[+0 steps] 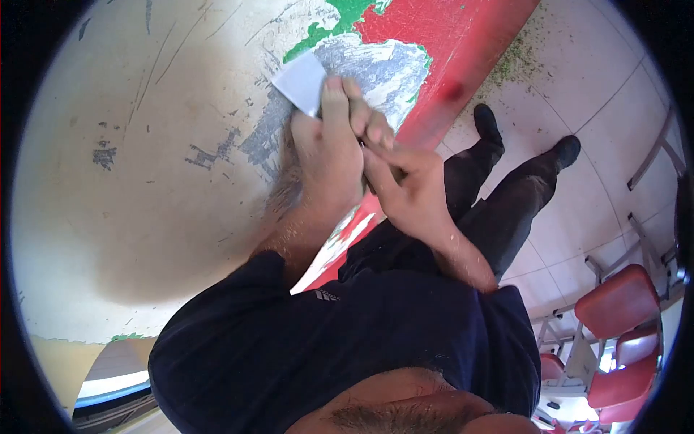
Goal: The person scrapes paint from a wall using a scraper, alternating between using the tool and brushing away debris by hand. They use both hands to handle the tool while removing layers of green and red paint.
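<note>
A pale, flat scraper blade [300, 82] lies against the scuffed wall surface, its corner tilted. My left hand [325, 141] is closed around the scraper just behind the blade, with a thumb or finger stretched along it. Close beside it, my right hand [412, 184] is closed with its fingers bent, touching the left hand. Between the palms only small dark bits of what looks like the handle show; the rest is hidden. Beneath and around the blade is a grey patch [361, 61] of bared surface, edged by green paint [318, 36] and red paint [448, 54].
Green flakes [517, 58] are scattered over the tiled floor [589, 94]. My legs and dark shoes [567, 150] stand on the tiles beside the painted wall [181, 145]. Red chairs [618, 300] with metal frames are at the lower right.
</note>
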Motion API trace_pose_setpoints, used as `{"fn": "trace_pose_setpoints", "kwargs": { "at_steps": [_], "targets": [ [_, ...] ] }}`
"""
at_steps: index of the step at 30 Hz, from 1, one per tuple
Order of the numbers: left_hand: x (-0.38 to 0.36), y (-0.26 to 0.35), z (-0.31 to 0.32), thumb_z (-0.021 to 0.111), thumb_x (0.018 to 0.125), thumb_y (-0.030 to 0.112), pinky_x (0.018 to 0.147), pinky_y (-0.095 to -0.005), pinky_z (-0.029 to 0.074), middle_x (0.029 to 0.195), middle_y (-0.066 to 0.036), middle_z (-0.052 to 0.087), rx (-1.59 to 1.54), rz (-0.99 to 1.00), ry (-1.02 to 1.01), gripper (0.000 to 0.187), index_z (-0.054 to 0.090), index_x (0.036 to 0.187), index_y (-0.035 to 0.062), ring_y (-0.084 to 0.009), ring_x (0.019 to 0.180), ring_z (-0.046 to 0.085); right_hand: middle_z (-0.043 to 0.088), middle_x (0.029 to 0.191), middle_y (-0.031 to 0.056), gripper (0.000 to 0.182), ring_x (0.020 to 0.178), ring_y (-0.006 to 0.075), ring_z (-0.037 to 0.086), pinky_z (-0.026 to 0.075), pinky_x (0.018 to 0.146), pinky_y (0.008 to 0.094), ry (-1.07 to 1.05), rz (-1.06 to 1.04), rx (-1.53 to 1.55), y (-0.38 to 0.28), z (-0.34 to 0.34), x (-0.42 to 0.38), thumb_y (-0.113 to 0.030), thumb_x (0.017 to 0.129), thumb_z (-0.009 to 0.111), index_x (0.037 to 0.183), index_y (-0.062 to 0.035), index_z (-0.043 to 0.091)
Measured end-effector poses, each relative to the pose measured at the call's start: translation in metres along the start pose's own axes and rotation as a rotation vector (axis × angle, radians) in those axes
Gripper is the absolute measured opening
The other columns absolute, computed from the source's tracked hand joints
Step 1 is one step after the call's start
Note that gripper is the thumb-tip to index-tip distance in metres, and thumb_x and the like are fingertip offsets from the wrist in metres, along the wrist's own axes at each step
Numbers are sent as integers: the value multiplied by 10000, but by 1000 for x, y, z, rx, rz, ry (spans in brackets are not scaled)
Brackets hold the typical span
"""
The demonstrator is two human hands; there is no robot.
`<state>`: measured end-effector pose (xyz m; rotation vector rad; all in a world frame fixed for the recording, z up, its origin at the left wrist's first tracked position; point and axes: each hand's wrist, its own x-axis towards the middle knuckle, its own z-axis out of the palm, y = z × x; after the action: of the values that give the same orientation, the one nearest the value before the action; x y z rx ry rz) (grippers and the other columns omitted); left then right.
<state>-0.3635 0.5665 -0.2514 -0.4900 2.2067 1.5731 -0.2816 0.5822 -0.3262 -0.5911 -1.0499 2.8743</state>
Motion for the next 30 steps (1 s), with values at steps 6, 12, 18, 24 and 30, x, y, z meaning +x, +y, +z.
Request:
{"fn": "trace_pose_setpoints", "kwargs": {
  "at_steps": [6,12,18,24,30],
  "targets": [
    [-5,-12,1,394,1015,253,553,-306,430,641,4,339,-34,-79,47,222,451,890,79,-124,568,400,482,519,48,145,547,17,418,349,459,253,-8,77,5,-3,-9,-12,-91,873,644,923,40,682],
    [6,-10,10,384,1012,259,546,-324,449,642,-7,365,-56,-34,13,257,447,871,54,-141,570,437,400,546,-24,149,559,14,374,304,459,231,-6,49,50,-6,-13,0,-86,893,618,889,44,689],
    [14,16,15,367,1009,214,539,-323,447,640,-18,389,19,109,-27,229,451,871,53,-142,570,442,431,500,85,133,491,42,377,318,430,274,-6,-57,-40,-10,-5,12,-105,860,649,891,19,687],
    [1,-14,-3,384,1014,256,549,-315,454,621,-4,383,-38,-91,-2,256,450,876,51,-133,548,440,463,516,76,136,511,44,403,345,439,277,27,26,-18,-3,-6,-13,-89,880,629,844,39,660],
    [2,-14,2,372,1026,274,541,-286,419,631,23,352,-69,-175,-103,241,452,899,86,-100,563,397,473,523,80,121,527,31,424,346,440,264,114,-16,-109,0,-6,-13,-61,883,628,869,56,657]
  ]
}}
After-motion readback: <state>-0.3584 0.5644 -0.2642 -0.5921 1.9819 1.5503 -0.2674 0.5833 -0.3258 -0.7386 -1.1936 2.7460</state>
